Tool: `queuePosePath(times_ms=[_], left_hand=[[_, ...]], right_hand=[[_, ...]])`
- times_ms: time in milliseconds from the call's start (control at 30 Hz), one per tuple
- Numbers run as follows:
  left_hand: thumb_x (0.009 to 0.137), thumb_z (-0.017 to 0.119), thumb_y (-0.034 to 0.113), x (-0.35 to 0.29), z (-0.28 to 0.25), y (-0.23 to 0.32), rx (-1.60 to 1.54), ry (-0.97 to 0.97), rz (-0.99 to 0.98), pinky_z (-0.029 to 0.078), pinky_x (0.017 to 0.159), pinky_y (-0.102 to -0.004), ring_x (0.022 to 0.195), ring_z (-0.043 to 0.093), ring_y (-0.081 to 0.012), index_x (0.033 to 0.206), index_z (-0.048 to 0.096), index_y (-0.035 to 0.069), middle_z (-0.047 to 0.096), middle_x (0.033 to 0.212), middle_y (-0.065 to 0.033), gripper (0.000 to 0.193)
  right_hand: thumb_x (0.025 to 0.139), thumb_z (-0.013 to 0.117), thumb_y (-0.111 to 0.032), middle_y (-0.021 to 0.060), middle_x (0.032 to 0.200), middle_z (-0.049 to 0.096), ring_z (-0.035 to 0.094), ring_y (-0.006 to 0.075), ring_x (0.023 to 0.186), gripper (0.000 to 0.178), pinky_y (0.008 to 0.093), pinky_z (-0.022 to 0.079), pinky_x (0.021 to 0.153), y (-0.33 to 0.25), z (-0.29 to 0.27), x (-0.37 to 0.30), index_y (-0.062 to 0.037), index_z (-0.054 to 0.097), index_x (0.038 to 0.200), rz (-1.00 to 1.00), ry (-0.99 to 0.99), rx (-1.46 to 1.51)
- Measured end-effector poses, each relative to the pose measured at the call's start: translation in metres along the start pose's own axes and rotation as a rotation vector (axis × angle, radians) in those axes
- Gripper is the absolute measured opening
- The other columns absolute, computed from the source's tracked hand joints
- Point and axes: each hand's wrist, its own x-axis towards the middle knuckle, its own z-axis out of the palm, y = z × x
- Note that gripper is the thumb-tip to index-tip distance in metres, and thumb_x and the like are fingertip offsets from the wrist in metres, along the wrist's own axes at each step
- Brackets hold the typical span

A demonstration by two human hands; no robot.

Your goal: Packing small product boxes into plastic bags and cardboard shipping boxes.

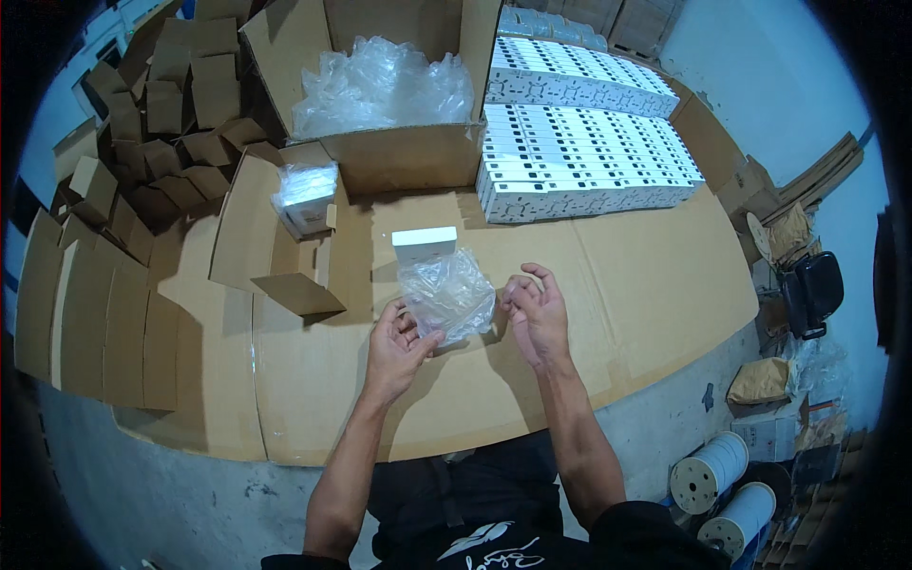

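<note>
At the near-left edge of the clear plastic bag (pixel 451 302), left hand (pixel 392 353): thumb laid on top, other fingers curled at its side, pinching the film; just beside the bag's right edge, right hand (pixel 539 321): fingers loosely curled, one raised; whether they nip the film, cannot tell; between the hands and slightly beyond, small white box (pixel 425 244), one, at the bag's far edge, lower part behind crumpled film; whether inside the bag or merely against it, cannot tell.

Handling notes, by judgement: step in hand appears to be fitting box and bag together; left pinch best kept light, the film looking thin and apt to tear; mouth best held wide by both hands; box best kept square to it, lest a corner snag; folds best smoothed outward to free trapped air.

Beneath, desk (pixel 655 313), cardboard-topped; to the left, small open carton (pixel 299 287), holding film-wrapped packs (pixel 309 204); beyond, large open carton (pixel 408 160), holding a loose heap of clear bags (pixel 380 90); to its right, stacked white boxes (pixel 589 161), in close rows; far left, brown cartons (pixel 214 100), clustered.
</note>
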Motion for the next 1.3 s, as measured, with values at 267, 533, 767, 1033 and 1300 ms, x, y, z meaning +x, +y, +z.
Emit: queuePosePath(times_ms=[267, 533, 767, 1033, 1300], left_hand=[[0.092, 0.071, 0.002, 0.001, -0.003, -0.004, 0.096, -0.015, 0.093, 0.051, 0.067, -0.0232, 0.092, 0.062, -0.0108, 0.124, 0.051, 0.003, 0.063, 0.112, -0.0075, 0.038], [0.103, 0.060, 0.024, 0.009, -0.010, -0.006, -0.204, 0.303, 0.177, 0.049, 0.063, -0.0235, 0.069, 0.057, -0.0070, 0.104, 0.062, 0.003, 0.059, 0.078, 0.0019, 0.021], [0.105, 0.057, 0.024, 0.013, -0.009, -0.009, 0.239, 0.280, 0.124, 0.048, 0.064, -0.0262, 0.073, 0.056, -0.0069, 0.099, 0.066, 0.001, 0.063, 0.080, -0.0002, 0.025], [0.109, 0.046, 0.028, 0.018, 0.000, -0.007, 0.429, 0.512, 0.332, 0.045, 0.063, -0.0328, 0.070, 0.050, -0.0124, 0.097, 0.061, -0.005, 0.058, 0.074, -0.0064, 0.038], [0.110, 0.044, 0.031, 0.016, -0.002, -0.012, 0.443, 0.413, 0.362, 0.044, 0.060, -0.0321, 0.066, 0.049, -0.0112, 0.093, 0.062, -0.004, 0.056, 0.070, -0.0032, 0.043]], right_hand=[[0.099, 0.063, -0.010, 0.0009, 0.084, 0.061, 0.054, 0.0061, 0.074, 0.013, 0.0241, 0.043, 0.061, 0.007, 0.037, -0.002, -0.0016, 0.057, 0.107, 0.086, -0.070, -0.464], [0.102, 0.059, -0.015, -0.0049, 0.073, 0.055, 0.043, 0.0026, 0.063, 0.017, 0.0225, 0.036, 0.055, 0.015, 0.044, -0.007, -0.0004, 0.061, 0.093, -0.183, 0.058, -0.609], [0.099, 0.066, -0.013, -0.0007, 0.074, 0.063, 0.056, 0.0047, 0.063, 0.016, 0.0217, 0.044, 0.054, 0.000, 0.055, -0.031, -0.0024, 0.058, 0.108, 0.110, -0.202, -0.580], [0.096, 0.070, -0.012, -0.0012, 0.071, 0.062, 0.054, 0.0048, 0.058, 0.015, 0.0188, 0.042, 0.051, -0.015, 0.023, -0.039, -0.0040, 0.060, 0.104, 0.438, -0.256, -0.597], [0.094, 0.073, -0.019, 0.0060, 0.091, 0.068, 0.060, 0.0071, 0.076, 0.028, 0.0222, 0.050, 0.067, -0.005, 0.044, -0.020, 0.0027, 0.061, 0.106, 0.047, -0.152, -0.636]])
